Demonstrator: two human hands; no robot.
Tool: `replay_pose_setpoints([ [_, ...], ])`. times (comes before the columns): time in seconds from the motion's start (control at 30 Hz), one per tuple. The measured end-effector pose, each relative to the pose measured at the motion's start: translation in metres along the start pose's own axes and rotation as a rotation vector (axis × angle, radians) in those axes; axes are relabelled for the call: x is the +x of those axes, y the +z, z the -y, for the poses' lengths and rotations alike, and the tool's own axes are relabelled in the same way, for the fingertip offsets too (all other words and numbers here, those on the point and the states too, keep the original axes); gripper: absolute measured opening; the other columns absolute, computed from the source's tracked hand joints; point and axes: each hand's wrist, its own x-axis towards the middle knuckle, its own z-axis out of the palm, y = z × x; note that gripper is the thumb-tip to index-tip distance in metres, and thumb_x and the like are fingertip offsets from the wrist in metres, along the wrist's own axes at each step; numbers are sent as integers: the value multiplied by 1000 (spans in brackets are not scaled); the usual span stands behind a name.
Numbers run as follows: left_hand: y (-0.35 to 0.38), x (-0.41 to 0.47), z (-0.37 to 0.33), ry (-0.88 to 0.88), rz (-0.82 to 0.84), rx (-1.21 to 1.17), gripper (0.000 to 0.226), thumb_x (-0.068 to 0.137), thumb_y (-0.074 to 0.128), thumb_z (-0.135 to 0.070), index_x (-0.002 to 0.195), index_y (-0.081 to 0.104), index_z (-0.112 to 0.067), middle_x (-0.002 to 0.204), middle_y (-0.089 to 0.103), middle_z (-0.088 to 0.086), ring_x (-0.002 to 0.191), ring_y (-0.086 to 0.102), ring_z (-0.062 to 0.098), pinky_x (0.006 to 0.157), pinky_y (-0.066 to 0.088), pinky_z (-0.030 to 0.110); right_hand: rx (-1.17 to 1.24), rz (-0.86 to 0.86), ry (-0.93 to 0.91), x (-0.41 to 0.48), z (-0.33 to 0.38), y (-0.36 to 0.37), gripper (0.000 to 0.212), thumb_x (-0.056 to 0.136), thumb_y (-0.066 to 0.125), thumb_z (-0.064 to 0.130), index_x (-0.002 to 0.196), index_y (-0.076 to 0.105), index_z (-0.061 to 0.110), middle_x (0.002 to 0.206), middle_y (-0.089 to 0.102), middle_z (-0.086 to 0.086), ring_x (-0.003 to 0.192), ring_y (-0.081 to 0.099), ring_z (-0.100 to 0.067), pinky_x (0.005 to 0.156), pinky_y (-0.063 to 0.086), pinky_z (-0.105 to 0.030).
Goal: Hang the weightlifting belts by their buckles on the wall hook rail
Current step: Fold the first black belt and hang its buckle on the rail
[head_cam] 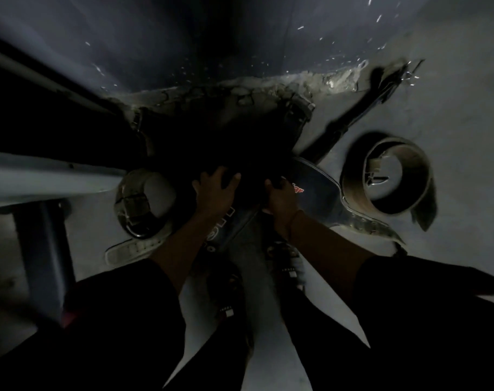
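- Grey floor (451,114), smooth, concrete or similar; dim light, motion blur, much detail lost.
- Far left: pale horizontal rail or bench edge (42,176) with a dark upright post (42,249) under it; gym frame probably, can't tell more.
- Left coiled belt (144,204): pale, rolled loop on its edge on the floor, tail (130,248) trailing flat toward the viewer. Just beside the left hand, not touched. Coiled likely for storage, waiting its turn.
- Left hand (216,193): fingers spread wide, thumb out, pressed onto the dark belt pile (226,142). Looks like steadying or sorting, not a closed grip.
- Dark printed belt (313,193): wide black panel with red lettering, lying across the middle between both hands; printed strap end (220,232) runs down under the left forearm.
- Right hand (281,204): fingers curled over the edge of the dark printed belt, seemingly gripping it; fingertips hidden, so not certain. Thin band at the wrist. Judged: lifting this belt, or hunting for its buckle.
- Buckle not clearly visible on the held belt.
- Right coiled belt (387,176): brown leather loop standing on edge, well apart from the hands, untouched.
- Black strap (350,119): lies diagonally on the floor toward the wall base.
- Wall (240,29): dark blue-grey, broken crumbly edge (268,86) where it meets the floor.
- Hook rail not in view; all belts are on the floor, none hung.
- Person's dark-clad legs and shoes at bottom; bent over, looking straight down.
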Motion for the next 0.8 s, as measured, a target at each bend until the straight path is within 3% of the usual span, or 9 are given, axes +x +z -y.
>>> replay_pose_setpoints([
  [0.07,-19,-30,-16,71,-1,-23,55,99,49,-51,137,55,-12,139,53,22,134,43,38,116,24,41,20,-42,-34,-27,10,-5,41,97,56,28,132,58,7,124,68,-16,112,66,-33,100,53,-51],
  [0.17,-48,-77,-41,91,-21,-167,68,91,49,-67,123,63,-9,123,63,19,116,60,34,104,46,41,20,-39,-75,-82,33,-16,40,101,51,23,134,55,0,124,65,-20,109,63,-32,101,52,-44],
  [0.27,-86,-135,-74,125,-33,-201,45,99,53,-45,114,65,-4,114,65,17,106,63,28,84,45,29,10,-61,-113,-144,63,-27,45,101,49,29,134,54,-1,124,64,-18,108,59,-27,102,50,-45],
  [0.37,-123,-194,-106,170,-41,-275,33,99,56,-41,93,61,-9,91,66,8,87,63,20,73,44,28,120,-47,-181,-219,104,-41,37,106,45,18,135,53,-3,124,62,-11,107,61,-27,77,54,-21],
  [0.4,-136,-216,-117,179,-44,-300,33,98,58,-43,86,58,-12,85,65,6,83,63,19,72,47,31,154,-45,-193,-244,117,-47,35,105,46,17,134,54,-1,120,62,-11,104,61,-26,74,53,-20],
  [0.47,-161,-257,-136,213,-48,-359,38,94,60,-47,84,58,-11,85,67,6,81,65,20,78,56,41,191,-32,-253,-294,140,-57,30,105,47,15,130,56,2,115,64,-14,104,62,-31,80,53,-29],
  [0.6,-209,-340,-188,276,-81,-446,49,86,56,-58,113,68,-20,111,73,4,104,68,22,97,54,46,226,49,-354,-394,187,-75,13,99,48,16,103,61,16,104,67,-13,104,64,-36,95,54,-51],
  [0.7,-244,-389,-229,350,-149,-551,42,88,57,-59,110,72,-27,112,73,-2,108,68,18,100,53,47,229,103,-466,-457,230,-93,10,100,49,12,97,58,13,96,67,-17,92,65,-34,87,57,-48],
  [0.8,-280,-442,-271,443,-210,-611,51,91,56,-58,118,71,-17,118,72,2,112,67,19,102,51,47,187,139,-601,-525,273,-114,9,95,54,16,91,62,15,89,69,-17,85,67,-33,79,58,-45],
])
